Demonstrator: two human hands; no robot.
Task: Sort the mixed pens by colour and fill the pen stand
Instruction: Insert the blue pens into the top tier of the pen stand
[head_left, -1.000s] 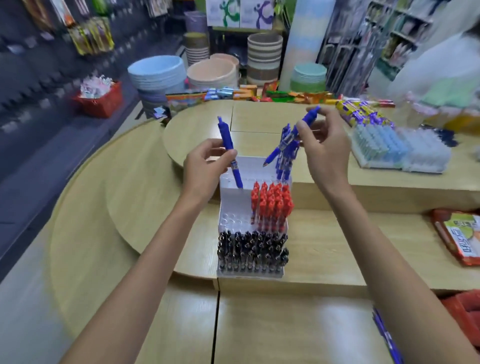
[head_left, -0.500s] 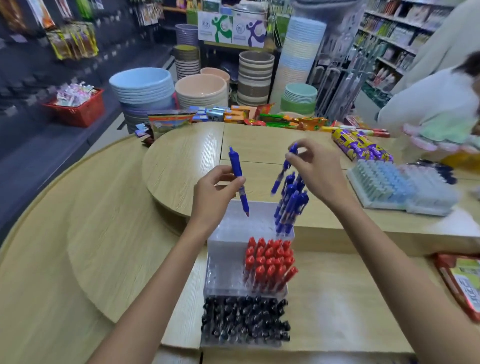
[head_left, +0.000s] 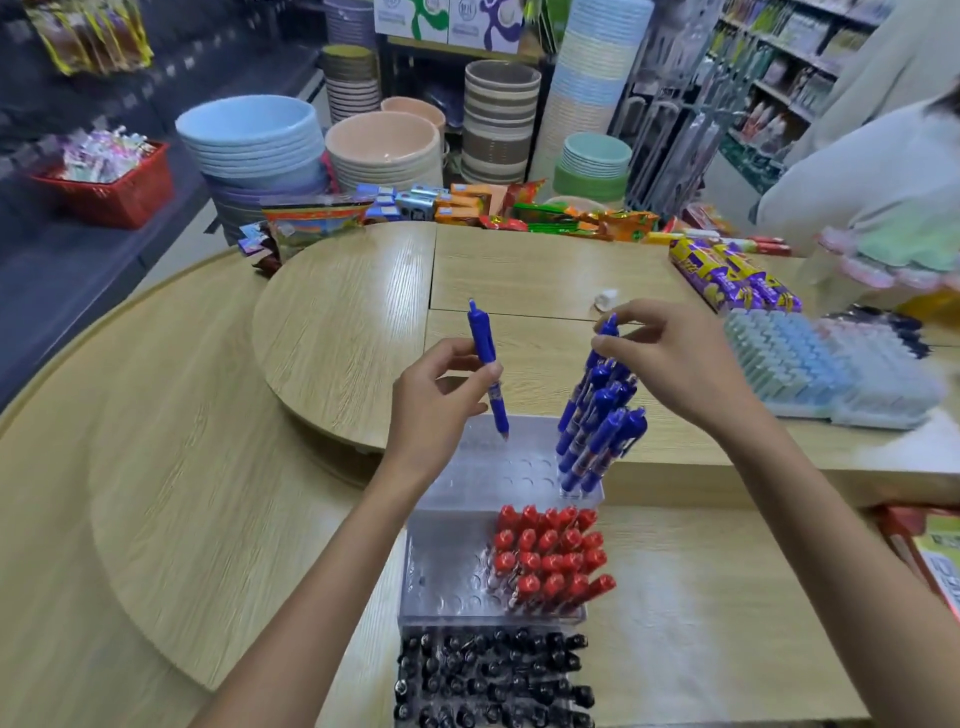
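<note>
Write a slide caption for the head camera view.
Left hand holds a blue pen above the clear pen stand; right hand pinches another blue pen in its back tier.

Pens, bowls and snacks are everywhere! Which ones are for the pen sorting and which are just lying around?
For the job: pen stand, blue pen in left hand, standing blue pens, one pinched by right hand, red pens, black pens.
Lying about: stacked bowls, snack packets, red basket.

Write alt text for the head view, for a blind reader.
A person's left hand holds a blue pen tip-down over empty holes in a clear tiered pen stand, while the right hand pinches one of the standing blue pens. Red pens fill the middle tier's right side, black pens the front tier.
</note>
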